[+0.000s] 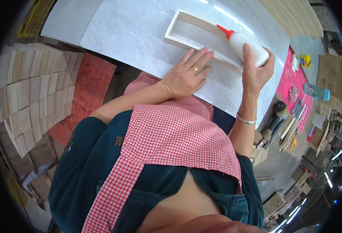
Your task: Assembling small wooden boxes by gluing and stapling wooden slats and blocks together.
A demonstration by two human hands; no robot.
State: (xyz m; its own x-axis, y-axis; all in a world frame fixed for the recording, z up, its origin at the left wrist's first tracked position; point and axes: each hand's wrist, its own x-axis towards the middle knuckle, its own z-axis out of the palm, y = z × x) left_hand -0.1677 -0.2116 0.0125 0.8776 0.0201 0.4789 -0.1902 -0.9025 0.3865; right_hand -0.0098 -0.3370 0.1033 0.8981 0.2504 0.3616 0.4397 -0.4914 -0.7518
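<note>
A shallow rectangular wooden frame [173, 37] lies on the pale marbled tabletop [128, 35]. My right hand [256, 72] is wrapped round a white squeeze bottle [241, 42], which is tilted so that its red pointed nozzle [226, 31] meets the frame's far long side. My left hand [190, 73] rests at the frame's near long side, fingers spread and stretched out, with nothing gripped. The frame's right end is partly hidden behind the bottle and my right hand.
Stacked wooden pieces [27, 93] stand at the left beside a red board [89, 85]. Long thin wooden strips [295, 15] are piled at the far right. Beyond the table's right edge are a pink surface [281, 81], a teal-lidded jar [316, 92] and orange scissors [293, 143].
</note>
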